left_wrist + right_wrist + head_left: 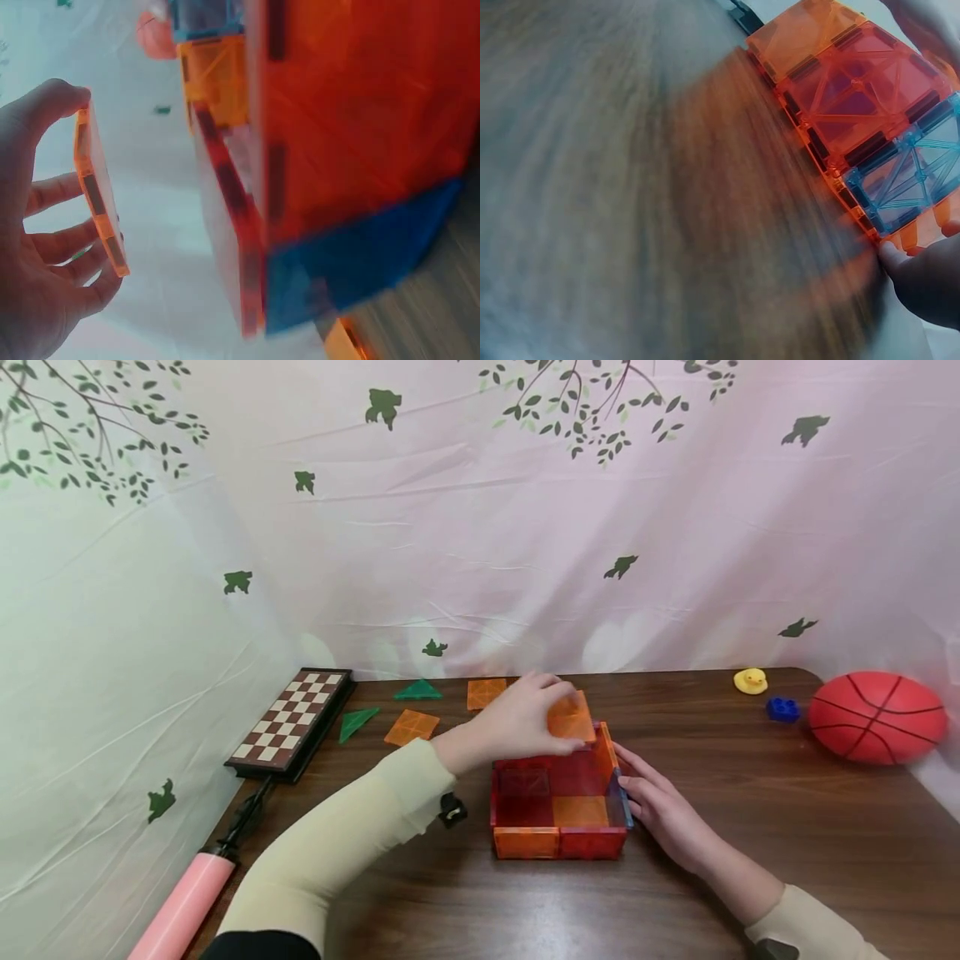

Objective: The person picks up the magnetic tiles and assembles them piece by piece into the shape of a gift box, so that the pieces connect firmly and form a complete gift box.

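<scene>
My left hand (525,718) holds an orange square magnetic tile (572,718) between thumb and fingers, above the back of a low open box of magnetic tiles (558,843). In the left wrist view the tile (99,191) is seen nearly edge-on, apart from the box's red wall (367,120). The box has red, orange and blue tiles in its walls and an orange tile (581,811) in its floor. Against the box's right wall rest the extended fingers of my right hand (663,810). Its thumb touches the edge beside a blue tile (911,169) in the right wrist view.
Two orange tiles (412,727) and two green triangle tiles (358,723) lie at the back left. A chessboard (288,718) and a pink pump (187,902) line the left edge. A rubber duck (750,681), a blue brick (783,710) and a red ball (877,718) sit at right.
</scene>
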Action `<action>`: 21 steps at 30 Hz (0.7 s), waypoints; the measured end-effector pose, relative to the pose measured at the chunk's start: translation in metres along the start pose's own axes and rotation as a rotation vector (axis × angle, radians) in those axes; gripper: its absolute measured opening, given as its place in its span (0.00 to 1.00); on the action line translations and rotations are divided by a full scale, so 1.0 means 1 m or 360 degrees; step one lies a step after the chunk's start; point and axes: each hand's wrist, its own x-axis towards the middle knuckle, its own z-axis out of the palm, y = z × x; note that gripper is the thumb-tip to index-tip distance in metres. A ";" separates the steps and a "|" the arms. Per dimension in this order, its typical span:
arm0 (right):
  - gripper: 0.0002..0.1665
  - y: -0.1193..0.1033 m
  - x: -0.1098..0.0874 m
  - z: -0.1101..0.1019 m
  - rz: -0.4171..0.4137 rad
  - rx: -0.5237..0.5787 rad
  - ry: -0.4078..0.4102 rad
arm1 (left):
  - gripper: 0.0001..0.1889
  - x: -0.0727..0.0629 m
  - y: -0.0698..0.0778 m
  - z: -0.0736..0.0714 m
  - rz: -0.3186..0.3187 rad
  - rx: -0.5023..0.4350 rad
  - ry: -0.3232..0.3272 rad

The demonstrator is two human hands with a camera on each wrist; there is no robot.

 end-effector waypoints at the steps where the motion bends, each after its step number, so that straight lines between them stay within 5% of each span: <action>1: 0.39 0.000 0.000 0.000 -0.0002 0.0001 -0.0007 | 0.28 0.007 0.003 0.004 0.0003 0.0010 -0.0044; 7: 0.39 0.000 0.000 0.000 0.0048 -0.0004 0.0030 | 0.27 0.026 0.012 0.024 0.0035 0.0041 -0.0220; 21: 0.39 0.000 0.000 0.000 0.0056 -0.0034 0.0028 | 0.30 0.029 0.012 0.035 0.0042 0.0154 -0.0378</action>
